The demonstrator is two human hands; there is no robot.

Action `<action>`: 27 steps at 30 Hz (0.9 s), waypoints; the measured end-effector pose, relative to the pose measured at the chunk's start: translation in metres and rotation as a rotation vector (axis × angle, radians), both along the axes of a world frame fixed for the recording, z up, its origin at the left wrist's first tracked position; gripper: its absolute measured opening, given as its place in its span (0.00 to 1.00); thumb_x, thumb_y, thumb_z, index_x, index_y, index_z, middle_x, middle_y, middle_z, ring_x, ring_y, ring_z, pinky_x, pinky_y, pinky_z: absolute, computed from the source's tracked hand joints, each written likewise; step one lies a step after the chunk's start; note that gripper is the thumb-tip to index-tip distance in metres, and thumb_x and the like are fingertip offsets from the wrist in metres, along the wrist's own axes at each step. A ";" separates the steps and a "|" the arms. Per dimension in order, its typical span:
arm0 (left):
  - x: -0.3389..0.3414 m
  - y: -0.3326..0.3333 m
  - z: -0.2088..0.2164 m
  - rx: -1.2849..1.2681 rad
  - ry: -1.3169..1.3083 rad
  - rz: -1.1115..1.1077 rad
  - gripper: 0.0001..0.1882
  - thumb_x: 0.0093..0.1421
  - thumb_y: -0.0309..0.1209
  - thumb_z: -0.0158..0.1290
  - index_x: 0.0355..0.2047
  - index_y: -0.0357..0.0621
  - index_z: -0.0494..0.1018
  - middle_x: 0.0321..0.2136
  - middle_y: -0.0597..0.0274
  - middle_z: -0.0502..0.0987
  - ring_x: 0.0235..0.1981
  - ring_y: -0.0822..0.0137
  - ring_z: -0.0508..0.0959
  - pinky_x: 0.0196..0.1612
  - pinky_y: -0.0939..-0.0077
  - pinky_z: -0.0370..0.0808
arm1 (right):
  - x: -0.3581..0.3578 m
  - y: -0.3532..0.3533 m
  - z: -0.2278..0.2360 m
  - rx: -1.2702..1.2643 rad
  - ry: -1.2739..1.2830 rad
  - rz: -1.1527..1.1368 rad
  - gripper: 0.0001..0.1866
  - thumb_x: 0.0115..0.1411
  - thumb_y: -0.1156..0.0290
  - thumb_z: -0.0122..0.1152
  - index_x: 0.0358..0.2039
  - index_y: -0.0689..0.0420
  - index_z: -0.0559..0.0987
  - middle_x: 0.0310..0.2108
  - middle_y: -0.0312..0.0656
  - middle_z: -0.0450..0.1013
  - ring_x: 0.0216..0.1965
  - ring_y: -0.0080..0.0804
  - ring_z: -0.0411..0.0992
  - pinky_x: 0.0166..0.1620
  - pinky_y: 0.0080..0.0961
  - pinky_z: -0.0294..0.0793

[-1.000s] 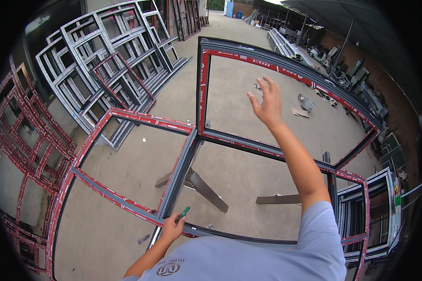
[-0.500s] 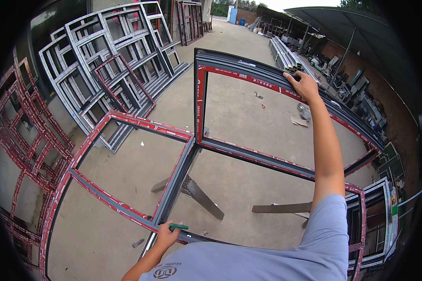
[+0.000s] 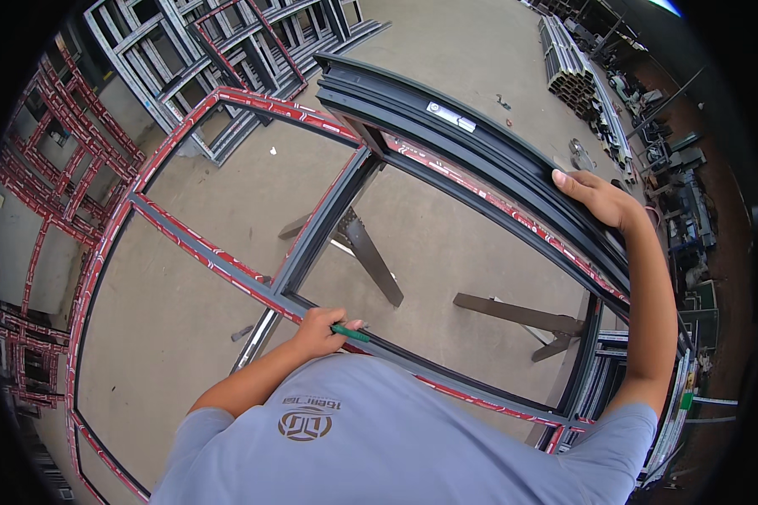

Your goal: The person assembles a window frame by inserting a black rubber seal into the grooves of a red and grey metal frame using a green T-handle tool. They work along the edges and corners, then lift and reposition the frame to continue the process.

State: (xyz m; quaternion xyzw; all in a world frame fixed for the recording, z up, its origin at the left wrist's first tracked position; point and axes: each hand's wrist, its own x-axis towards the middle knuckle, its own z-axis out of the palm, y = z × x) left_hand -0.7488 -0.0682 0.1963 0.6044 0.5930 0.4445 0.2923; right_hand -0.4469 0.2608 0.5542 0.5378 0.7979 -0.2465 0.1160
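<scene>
A dark grey window sash [image 3: 480, 126] with red protective film stands up at an angle from the far side of a large window frame [image 3: 202, 252], which is also dark grey with red film. My right hand [image 3: 598, 198] is closed over the sash's upper edge, thumb on the near face. My left hand [image 3: 318, 331] is closed around a slim green stick-like tool [image 3: 351, 333], whose exact kind I cannot make out. That hand rests at the near crossbar of the frame. A pale label [image 3: 451, 116] sits on the sash's edge.
Steel support legs [image 3: 370, 257] show under the frame. Several film-wrapped window frames [image 3: 253, 50] lean at the back left, and red ones [image 3: 67, 160] stand along the left wall. Stacked metal profiles [image 3: 577, 71] lie at the back right, beside assorted scrap [image 3: 691, 194].
The sash has swung down toward me, with my right hand still on its upper edge. My view has leaned forward over the frame. My left hand keeps the green tool.
</scene>
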 end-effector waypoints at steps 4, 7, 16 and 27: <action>0.004 -0.025 0.001 0.059 0.027 -0.004 0.25 0.64 0.39 0.66 0.18 0.40 0.66 0.15 0.50 0.67 0.17 0.48 0.70 0.21 0.59 0.64 | 0.005 -0.081 -0.073 0.007 0.020 0.137 0.53 0.64 0.22 0.49 0.62 0.66 0.76 0.52 0.65 0.78 0.57 0.54 0.76 0.59 0.44 0.73; 0.006 -0.052 -0.002 0.075 0.043 0.006 0.26 0.65 0.39 0.66 0.18 0.40 0.66 0.14 0.51 0.66 0.16 0.48 0.70 0.22 0.58 0.64 | 0.009 -0.147 -0.148 -0.002 -0.003 0.165 0.50 0.60 0.22 0.56 0.47 0.66 0.80 0.38 0.61 0.81 0.44 0.59 0.81 0.49 0.48 0.78; 0.041 -0.138 -0.009 -0.120 -0.033 0.142 0.24 0.70 0.35 0.60 0.20 0.39 0.64 0.15 0.50 0.64 0.17 0.53 0.63 0.22 0.61 0.62 | 0.014 -0.256 -0.406 0.156 0.112 0.038 0.46 0.59 0.27 0.61 0.48 0.66 0.79 0.46 0.59 0.76 0.53 0.57 0.74 0.57 0.50 0.73; 0.080 -0.107 -0.038 -0.120 0.116 0.108 0.16 0.69 0.37 0.58 0.28 0.40 0.72 0.23 0.46 0.74 0.27 0.42 0.75 0.30 0.53 0.70 | 0.024 -0.316 -0.458 0.453 0.672 0.307 0.32 0.62 0.55 0.71 0.61 0.61 0.77 0.59 0.58 0.71 0.61 0.59 0.68 0.65 0.54 0.64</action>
